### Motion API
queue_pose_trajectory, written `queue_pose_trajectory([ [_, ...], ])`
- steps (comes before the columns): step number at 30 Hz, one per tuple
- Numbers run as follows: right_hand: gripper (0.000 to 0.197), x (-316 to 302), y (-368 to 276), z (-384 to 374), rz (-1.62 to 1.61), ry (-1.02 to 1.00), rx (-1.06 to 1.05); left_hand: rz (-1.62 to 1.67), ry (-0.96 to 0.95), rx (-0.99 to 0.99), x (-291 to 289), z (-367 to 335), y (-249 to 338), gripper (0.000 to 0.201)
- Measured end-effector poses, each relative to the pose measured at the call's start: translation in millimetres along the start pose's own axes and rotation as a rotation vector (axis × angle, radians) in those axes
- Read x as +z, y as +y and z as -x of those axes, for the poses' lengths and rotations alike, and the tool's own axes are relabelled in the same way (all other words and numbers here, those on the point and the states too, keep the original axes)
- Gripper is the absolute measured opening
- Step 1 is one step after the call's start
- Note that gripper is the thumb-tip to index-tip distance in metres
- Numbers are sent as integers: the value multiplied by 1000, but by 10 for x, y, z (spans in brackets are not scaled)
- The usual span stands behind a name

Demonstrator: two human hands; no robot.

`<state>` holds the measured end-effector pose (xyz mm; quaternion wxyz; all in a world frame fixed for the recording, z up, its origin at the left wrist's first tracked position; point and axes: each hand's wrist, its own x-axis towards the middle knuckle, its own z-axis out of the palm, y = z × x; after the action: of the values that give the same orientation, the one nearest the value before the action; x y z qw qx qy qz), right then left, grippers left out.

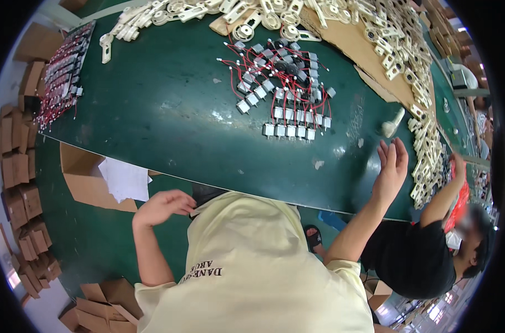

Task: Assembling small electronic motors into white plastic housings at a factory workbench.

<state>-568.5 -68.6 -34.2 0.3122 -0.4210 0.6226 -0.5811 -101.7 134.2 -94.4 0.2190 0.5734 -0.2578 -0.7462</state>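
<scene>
Table (169, 111): broad dark green top, smooth and faintly glossy; I keep my reach low over it so nothing gets swept.
Brackets (399, 53): cream plastic pieces with round holes, heaped on brown cardboard along the far and right edge.
Motors (288, 91): small silvery metal cans with thin red leads, some in tidy rows, well ahead of both hands.
Right hand (391, 169): raised, fingers spread, holding nothing, nearest the bracket stack.
Left hand (162, 206): loosely curled at my shirt hem, holding nothing that I can see.
</scene>
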Motion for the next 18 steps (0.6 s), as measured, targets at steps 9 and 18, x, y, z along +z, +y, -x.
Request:
queue_pose_trajectory([
  [9, 52, 1200, -5, 400, 402, -443, -236, 45, 715, -316, -488, -1949, -2511, 54],
  [18, 71, 2173, -363, 108, 884, -710, -496, -73, 315, -225, -742, -2404, -2167, 49],
])
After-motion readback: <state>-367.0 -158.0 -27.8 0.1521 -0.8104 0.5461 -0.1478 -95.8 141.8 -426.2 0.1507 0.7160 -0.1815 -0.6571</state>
